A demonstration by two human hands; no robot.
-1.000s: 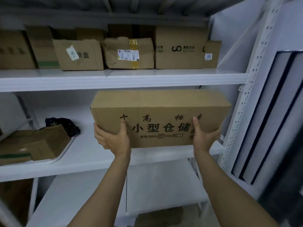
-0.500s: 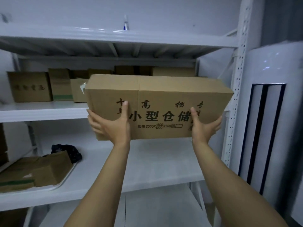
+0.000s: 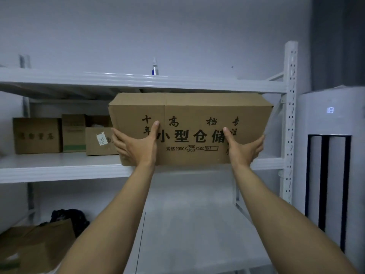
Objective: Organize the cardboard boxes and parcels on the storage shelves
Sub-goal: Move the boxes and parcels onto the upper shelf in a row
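The left thumb (image 3: 155, 127) lay flat on the front of the big box (image 3: 189, 113), pointing up. The left fingers (image 3: 118, 139) curled round the box's left end. The right thumb (image 3: 227, 133) pressed on the front too, and the right fingers (image 3: 258, 141) curled round the right end, low down. So the left hand (image 3: 136, 147) and the right hand (image 3: 243, 149) both gripped the big box, one at each end, with both arms reaching up.

The big box was brown, with black writing on its front. It was up in the air at the front of the middle shelf (image 3: 59, 171). Its top sat just under the edge of the top shelf (image 3: 217, 85). Its bottom was level with the middle shelf's front edge. I could not tell if it touched that shelf.

Three small boxes (image 3: 36, 135) stood side by side on the middle shelf, to the left of the big box. A little bottle (image 3: 155, 67) stood on the top shelf. On the low shelf (image 3: 197, 224), far left, lay a flat brown box (image 3: 35, 244) with something dark (image 3: 69, 216) behind it. A tall white machine (image 3: 329, 123) stood to the right of the shelves, showing a lit number.
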